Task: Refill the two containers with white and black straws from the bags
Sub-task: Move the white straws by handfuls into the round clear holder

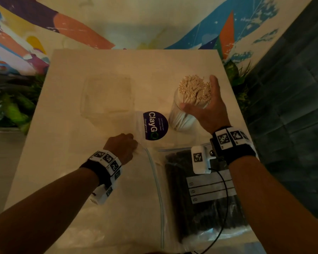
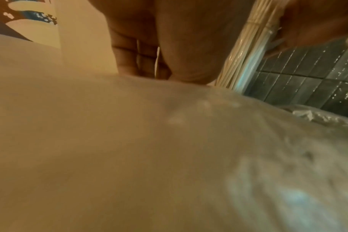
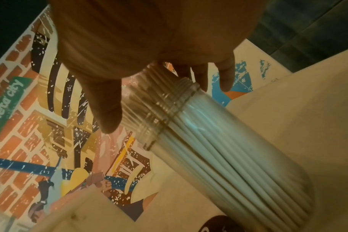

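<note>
A clear jar [image 1: 180,120] packed with white straws [image 1: 193,87] stands at the right of the pale table [image 1: 62,125]. My right hand [image 1: 200,99] wraps the straw bundle above the jar's rim, thumb on the near side and fingers on the far side. The right wrist view shows that hand [image 3: 149,39] over the blurred jar [image 3: 228,157]. My left hand [image 1: 130,142] is a fist pinching the edge of a limp clear bag [image 1: 136,189] with a dark round sticker [image 1: 155,125]. A second clear container [image 1: 106,96] stands at mid-table. A zip bag of black straws [image 1: 200,198] lies near right.
A painted mural wall [image 1: 81,30] rises right behind the table's far edge. Green plants [image 1: 13,110] flank the table on the left, and dark tiles [image 1: 292,107] lie to the right. The left wrist view shows curled fingers [image 2: 129,55] down on the bag.
</note>
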A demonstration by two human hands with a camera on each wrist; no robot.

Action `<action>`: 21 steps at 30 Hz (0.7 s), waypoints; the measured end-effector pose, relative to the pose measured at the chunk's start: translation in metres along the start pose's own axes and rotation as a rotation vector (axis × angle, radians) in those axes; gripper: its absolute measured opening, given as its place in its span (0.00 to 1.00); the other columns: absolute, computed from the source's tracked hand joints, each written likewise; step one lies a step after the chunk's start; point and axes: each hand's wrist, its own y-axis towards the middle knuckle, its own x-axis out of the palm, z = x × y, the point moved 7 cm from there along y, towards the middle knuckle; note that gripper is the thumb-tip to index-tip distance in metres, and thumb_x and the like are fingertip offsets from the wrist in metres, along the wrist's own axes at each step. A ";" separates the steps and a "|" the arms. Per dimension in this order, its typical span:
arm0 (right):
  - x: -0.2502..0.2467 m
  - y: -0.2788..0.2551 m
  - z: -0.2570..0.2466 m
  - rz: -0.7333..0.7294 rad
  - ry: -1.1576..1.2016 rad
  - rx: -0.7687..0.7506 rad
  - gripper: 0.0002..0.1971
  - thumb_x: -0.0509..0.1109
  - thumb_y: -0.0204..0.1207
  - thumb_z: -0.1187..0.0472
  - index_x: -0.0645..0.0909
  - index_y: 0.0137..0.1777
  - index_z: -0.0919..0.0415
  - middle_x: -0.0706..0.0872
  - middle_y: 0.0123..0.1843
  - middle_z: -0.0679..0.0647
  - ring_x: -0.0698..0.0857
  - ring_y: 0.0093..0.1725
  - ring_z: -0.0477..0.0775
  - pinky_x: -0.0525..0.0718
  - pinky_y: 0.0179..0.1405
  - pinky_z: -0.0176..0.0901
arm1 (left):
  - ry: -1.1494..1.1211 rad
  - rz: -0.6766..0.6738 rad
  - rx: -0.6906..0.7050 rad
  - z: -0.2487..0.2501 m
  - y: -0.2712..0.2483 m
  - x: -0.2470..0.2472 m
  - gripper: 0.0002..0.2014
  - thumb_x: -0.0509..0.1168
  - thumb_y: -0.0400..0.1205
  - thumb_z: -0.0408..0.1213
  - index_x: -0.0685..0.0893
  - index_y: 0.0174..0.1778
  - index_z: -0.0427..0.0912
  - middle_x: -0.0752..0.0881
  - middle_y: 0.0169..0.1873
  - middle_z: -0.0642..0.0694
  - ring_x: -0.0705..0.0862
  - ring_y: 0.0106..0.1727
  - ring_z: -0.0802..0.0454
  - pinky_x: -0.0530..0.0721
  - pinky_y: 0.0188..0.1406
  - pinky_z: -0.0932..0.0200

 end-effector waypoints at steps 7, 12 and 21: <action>0.002 0.002 0.000 0.017 0.039 0.010 0.56 0.83 0.62 0.49 0.49 0.84 0.46 0.61 0.83 0.52 0.65 0.80 0.53 0.69 0.77 0.50 | 0.187 0.024 0.015 -0.002 -0.018 -0.010 0.22 0.58 0.80 0.37 0.67 0.71 0.48 0.79 0.61 0.48 0.79 0.60 0.45 0.75 0.57 0.52; 0.005 0.003 0.001 0.021 0.058 0.022 0.56 0.83 0.59 0.46 0.50 0.83 0.45 0.63 0.82 0.53 0.67 0.79 0.53 0.71 0.76 0.56 | 0.158 0.018 -0.039 -0.008 -0.046 -0.023 0.21 0.55 0.80 0.37 0.68 0.71 0.47 0.78 0.60 0.47 0.81 0.57 0.44 0.77 0.48 0.52; 0.000 0.001 0.003 0.038 0.139 0.044 0.63 0.86 0.59 0.58 0.44 0.84 0.49 0.61 0.83 0.51 0.64 0.77 0.46 0.67 0.75 0.44 | -0.504 0.552 0.010 0.007 -0.105 -0.114 0.10 0.63 0.80 0.33 0.76 0.54 0.49 0.86 0.38 0.50 0.85 0.35 0.45 0.76 0.33 0.55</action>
